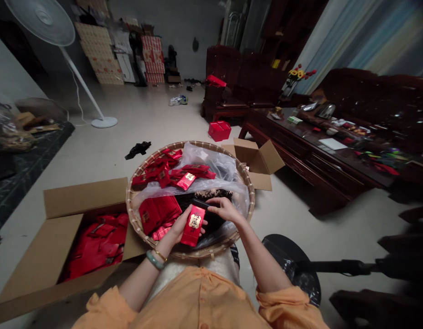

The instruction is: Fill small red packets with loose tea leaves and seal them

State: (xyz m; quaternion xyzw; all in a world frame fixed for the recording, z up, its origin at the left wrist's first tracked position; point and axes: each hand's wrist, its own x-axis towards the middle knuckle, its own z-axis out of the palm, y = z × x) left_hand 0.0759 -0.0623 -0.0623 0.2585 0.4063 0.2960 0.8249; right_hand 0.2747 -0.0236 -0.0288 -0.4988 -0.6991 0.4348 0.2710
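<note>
My left hand (180,226), fingers curled round red packet (193,225), long axis pointing away; right hand (226,210) pinches black tool (200,204) at packet's top.

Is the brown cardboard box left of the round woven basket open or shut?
Open: the box has flaps spread out, and shiny red packets show inside.

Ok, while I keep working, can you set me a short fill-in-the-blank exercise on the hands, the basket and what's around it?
1. The pouch in the left hand is coloured ____.
2. The handle in the right hand is coloured ____.
3. The open carton full of red packets stands on the person's ____ side of the basket.
4. The person's shirt is coloured ____.

Missing words: red; black; left; orange.
</note>
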